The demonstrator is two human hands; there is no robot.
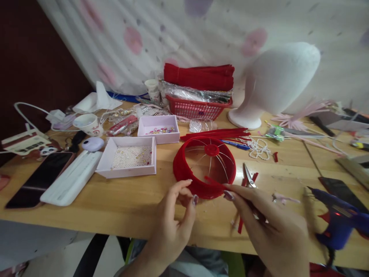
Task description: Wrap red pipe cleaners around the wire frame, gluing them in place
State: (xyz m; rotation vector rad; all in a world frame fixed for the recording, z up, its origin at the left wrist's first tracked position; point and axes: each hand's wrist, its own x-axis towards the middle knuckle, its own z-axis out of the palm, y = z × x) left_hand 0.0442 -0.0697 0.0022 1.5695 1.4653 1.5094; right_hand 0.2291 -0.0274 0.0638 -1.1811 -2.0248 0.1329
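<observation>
A round red frame stands on the table, its wide band fuzzy like velvet, with thin wires arching to a small red disc. My right hand is closed, thumb and forefinger pinching a narrow red fuzzy strip at the near rim. My left hand is beside the near left of the band, thumb and fingers apart with nothing between them; its forefinger tip is close to the rim, and I cannot tell whether it touches. Scissors lie just beyond my right hand, partly hidden by it, among red offcuts.
A blue glue gun with a red light lies at the right. White boxes of beads and gems stand left. Behind are red strips, a red basket and a white foam head. Phones lie at both sides.
</observation>
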